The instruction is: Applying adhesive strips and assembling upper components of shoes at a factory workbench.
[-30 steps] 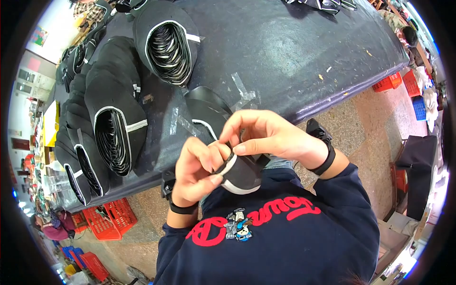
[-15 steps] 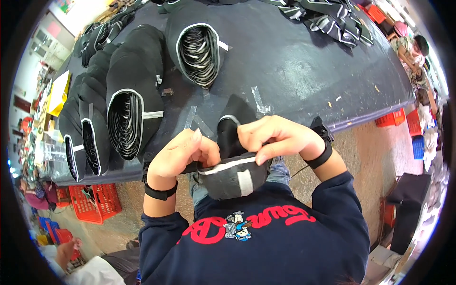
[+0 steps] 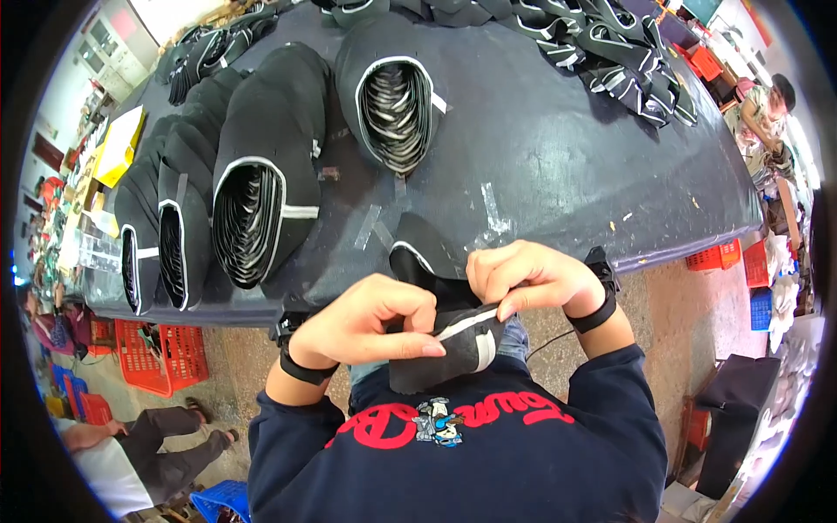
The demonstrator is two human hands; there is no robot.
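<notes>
A black fabric piece (image 3: 427, 370) with a pale strip along its edge and a light grey tab hangs in front of my torso, at the table's near edge. My left hand (image 3: 375, 318) pinches the left part of its pale edge between thumb and fingers. At the right part of that edge, my right hand (image 3: 529, 277) holds it with thumb and curled fingers. Just beyond, a curved black part with pale edging (image 3: 423, 240) rests on the table; whether it joins the held piece is hidden by my hands.
Nested stacks of similar black pieces (image 3: 270, 113) lie on the dark table (image 3: 523, 166) at left, another (image 3: 375, 44) beyond. A loose pile (image 3: 628, 61) is at far right. Red baskets (image 3: 161, 357) stand on the floor. People are at left (image 3: 139, 453) and right (image 3: 767, 122).
My left hand has moved right and nearer along the pale edge, its thumb now over it. My right hand has shifted slightly right. The piece is tilted more. A person at lower left shows more fully.
</notes>
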